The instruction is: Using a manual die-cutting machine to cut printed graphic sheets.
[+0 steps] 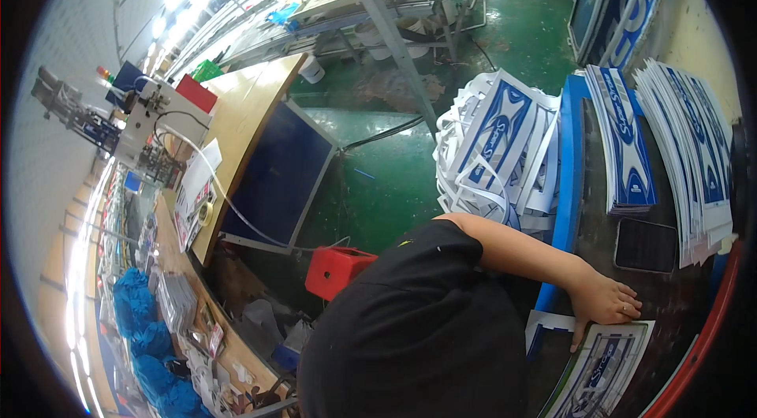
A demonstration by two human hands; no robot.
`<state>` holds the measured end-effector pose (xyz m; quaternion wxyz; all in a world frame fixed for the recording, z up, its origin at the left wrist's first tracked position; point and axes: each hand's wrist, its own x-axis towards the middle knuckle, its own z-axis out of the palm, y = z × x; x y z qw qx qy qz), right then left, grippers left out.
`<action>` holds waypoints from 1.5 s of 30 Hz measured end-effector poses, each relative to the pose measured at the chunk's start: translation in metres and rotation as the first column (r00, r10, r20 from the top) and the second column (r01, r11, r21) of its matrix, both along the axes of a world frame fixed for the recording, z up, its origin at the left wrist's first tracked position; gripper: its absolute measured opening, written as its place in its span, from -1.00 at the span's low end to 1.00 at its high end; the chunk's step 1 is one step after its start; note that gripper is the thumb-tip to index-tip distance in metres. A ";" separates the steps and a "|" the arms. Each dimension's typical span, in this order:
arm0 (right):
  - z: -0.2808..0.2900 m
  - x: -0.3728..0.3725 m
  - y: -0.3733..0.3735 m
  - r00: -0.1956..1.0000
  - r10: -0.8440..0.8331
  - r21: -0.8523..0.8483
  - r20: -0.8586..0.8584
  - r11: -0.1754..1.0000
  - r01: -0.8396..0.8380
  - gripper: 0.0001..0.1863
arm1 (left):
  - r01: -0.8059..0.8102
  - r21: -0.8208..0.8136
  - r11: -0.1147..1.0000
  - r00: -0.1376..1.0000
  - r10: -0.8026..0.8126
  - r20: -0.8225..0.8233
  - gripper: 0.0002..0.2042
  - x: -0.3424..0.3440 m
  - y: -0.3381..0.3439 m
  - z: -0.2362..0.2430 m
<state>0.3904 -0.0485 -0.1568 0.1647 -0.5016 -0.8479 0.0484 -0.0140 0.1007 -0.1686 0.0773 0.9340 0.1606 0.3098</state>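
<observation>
In the head view, our left hand (605,298) lies palm down with its fingers spread, clasping nothing that we can see, at the far edge of a printed sheet (603,371), which sits on the dark table (669,296) just beside a white-edged piece (552,319). Our right hand is out of sight, so we cannot tell its state. To steady this sheet well, we should probably press lightly and evenly, keep our thumb along the edge against skidding or creasing, and stay clear of the phone (645,245).
</observation>
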 end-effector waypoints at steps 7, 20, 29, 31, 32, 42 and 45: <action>-0.005 0.006 -0.040 0.991 -0.135 -0.018 -0.021 0.991 0.135 0.18 | -0.004 -0.021 1.000 1.000 0.004 0.009 0.29 -0.005 -0.001 0.000; 0.036 -0.041 -0.144 0.845 -0.534 -0.040 0.020 0.844 0.535 0.17 | 0.050 -0.241 0.969 0.997 -0.063 -0.046 0.31 -0.010 -0.014 0.027; 0.029 -0.070 -0.125 0.656 -0.664 -0.168 -0.360 0.737 0.654 -0.18 | -0.081 -0.344 0.936 0.947 -0.035 -0.319 0.24 -0.021 -0.001 0.064; 0.023 -0.065 -0.123 0.693 -0.610 -0.111 -0.385 0.776 0.621 -0.21 | -0.044 -0.368 0.929 0.945 -0.080 -0.316 0.24 -0.012 0.001 0.063; 0.024 -0.063 -0.122 0.694 -0.606 -0.122 -0.388 0.780 0.613 -0.20 | -0.091 -0.331 0.939 0.930 -0.039 -0.367 0.25 -0.008 -0.002 0.063; 0.038 -0.064 -0.122 0.667 -0.685 -0.179 -0.292 0.724 0.666 0.10 | -0.136 -0.242 0.961 0.923 0.034 -0.384 0.29 -0.004 -0.011 0.057; 0.037 -0.068 -0.122 0.665 -0.691 -0.179 -0.283 0.719 0.672 0.10 | -0.125 -0.232 0.965 0.923 0.027 -0.384 0.29 -0.007 -0.011 0.056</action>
